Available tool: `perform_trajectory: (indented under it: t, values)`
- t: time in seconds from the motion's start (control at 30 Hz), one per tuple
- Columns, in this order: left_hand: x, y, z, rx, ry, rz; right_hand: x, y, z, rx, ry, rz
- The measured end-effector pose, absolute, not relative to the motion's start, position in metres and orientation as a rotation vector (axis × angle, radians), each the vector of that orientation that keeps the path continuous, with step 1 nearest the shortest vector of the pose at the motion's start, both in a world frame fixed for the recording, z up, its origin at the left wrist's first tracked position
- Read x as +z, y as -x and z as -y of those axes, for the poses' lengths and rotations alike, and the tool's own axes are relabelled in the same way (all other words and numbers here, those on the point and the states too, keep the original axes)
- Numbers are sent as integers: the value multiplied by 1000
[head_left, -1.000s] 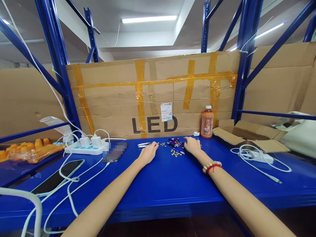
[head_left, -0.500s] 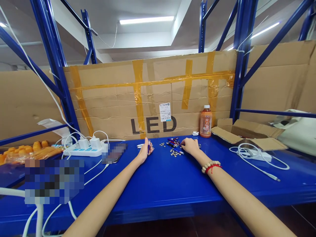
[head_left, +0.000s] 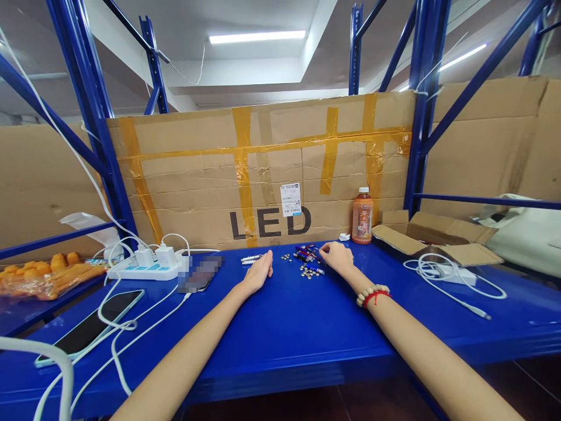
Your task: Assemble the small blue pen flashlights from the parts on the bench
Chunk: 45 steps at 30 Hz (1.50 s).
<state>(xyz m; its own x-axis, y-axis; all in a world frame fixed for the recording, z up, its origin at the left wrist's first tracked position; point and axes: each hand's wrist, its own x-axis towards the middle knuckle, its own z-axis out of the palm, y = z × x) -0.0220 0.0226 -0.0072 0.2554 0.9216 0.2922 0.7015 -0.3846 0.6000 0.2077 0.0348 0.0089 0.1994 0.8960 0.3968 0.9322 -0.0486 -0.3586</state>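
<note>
My left hand (head_left: 259,273) rests on the blue shelf, back of the hand toward me and fingers together. What it holds, if anything, is hidden behind the palm. Silver pen-like tubes (head_left: 251,259) lie just left of its fingers. To the right, my right hand (head_left: 336,256) is closed, fingertips pinched down at the edge of a pile of small blue, red and dark tubes (head_left: 307,254). Anything in that pinch is too small to make out. Small silver discs, like button cells (head_left: 308,272), are scattered in front of the pile, with others (head_left: 286,257) between the hands.
A bottle of orange drink (head_left: 362,216) and an opened cardboard box (head_left: 432,234) stand at the back right, near a coiled white cable (head_left: 442,272). Leftward are a power strip (head_left: 146,269), a phone (head_left: 94,324) and loose cables. A cardboard sheet (head_left: 197,193) walls the back.
My left hand has turned over, so the thin dark tube seen in its fingers before no longer shows. My right hand stays by the pile. The view has shifted slightly.
</note>
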Motion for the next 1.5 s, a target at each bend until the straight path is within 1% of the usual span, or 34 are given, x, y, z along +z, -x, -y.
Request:
perform_trajectory:
  t: [0.2,0.33,0.47,0.53,0.7,0.87,1.03,1.13,1.23,1.37,1.5]
  values:
    - [-1,16,-9,656,-2503,-1557,9,-208,-33,-108,2043,1759]
    - [2,14,-4,571,-2559,-1576,10,-211,-34,-110,2063,1632]
    - [2,15,-6,566,-2577,-1575,13,-222,-37,-135,1894,1347]
    - [0,16,-8,579,-2571,-1562,13,-231,-41,-65,1833,1215]
    - [-3,17,-12,613,-2529,-1544,7,-258,-49,42,1871,1044]
    - [-3,17,-11,617,-2528,-1534,3,-268,-50,34,2039,1149]
    - [-2,17,-10,632,-2515,-1543,8,-259,-45,133,2168,1344]
    - [-2,17,-9,618,-2522,-1548,8,-253,-46,250,2091,1464]
    - [-1,17,-9,604,-2537,-1555,5,-249,-49,322,1974,1452]
    - [0,16,-8,573,-2542,-1577,5,-248,-49,255,1944,1437]
    - [0,15,-8,554,-2558,-1585,8,-245,-43,183,2028,1629]
